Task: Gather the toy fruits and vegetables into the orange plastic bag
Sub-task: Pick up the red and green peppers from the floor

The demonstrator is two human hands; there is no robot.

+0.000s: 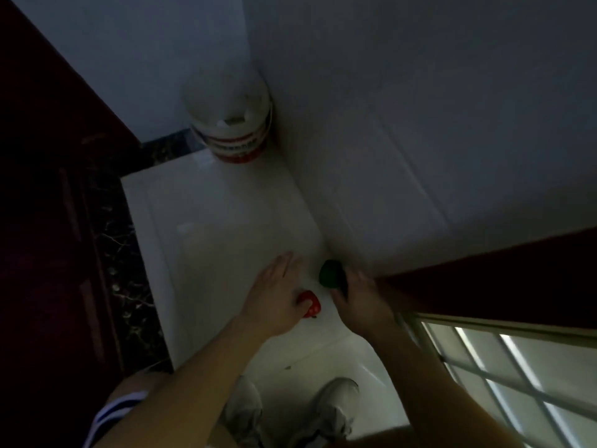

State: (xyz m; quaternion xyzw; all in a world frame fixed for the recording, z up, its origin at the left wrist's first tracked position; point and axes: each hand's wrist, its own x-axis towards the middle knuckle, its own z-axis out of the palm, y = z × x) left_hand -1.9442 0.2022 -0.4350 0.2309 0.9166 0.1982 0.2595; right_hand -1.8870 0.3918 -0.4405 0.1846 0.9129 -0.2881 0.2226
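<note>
The scene is dim. A red toy fruit (310, 303) lies on the white tiled floor (206, 240), right beside my left hand (274, 295), whose fingers stretch forward, with the thumb side touching the toy. My right hand (360, 299) grips a dark green toy vegetable (330, 273) near the foot of the white wall. No orange plastic bag is in view.
A white bucket with red bands (234, 124) stands in the far corner. A dark red door (48, 221) is at the left, a dark red ledge (484, 276) with a gridded window (517, 367) at the right. My shoes (290, 412) are at the bottom.
</note>
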